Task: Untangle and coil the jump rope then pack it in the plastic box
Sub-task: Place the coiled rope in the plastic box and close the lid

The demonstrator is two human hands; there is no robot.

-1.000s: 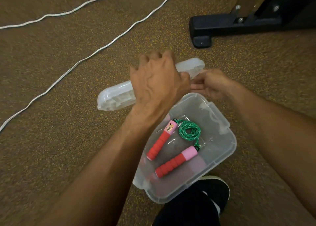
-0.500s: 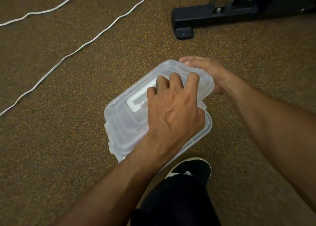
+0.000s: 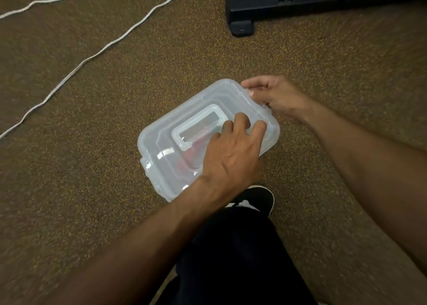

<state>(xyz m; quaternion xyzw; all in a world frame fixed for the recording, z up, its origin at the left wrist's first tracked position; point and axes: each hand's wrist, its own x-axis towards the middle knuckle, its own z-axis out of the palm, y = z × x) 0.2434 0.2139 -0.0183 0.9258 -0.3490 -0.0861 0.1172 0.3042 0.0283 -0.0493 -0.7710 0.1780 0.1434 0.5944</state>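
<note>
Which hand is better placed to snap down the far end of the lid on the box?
The right hand, probably. Its fingers already curl around the lid's far corner, at the latch side. The left hand lies flat on top near the recessed handle, better placed to hold the plastic box steady.

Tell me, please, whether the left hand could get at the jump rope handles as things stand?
Probably not: the clear lid covers the plastic box, and the left hand presses on top of it. The red handles show only faintly through it.
</note>
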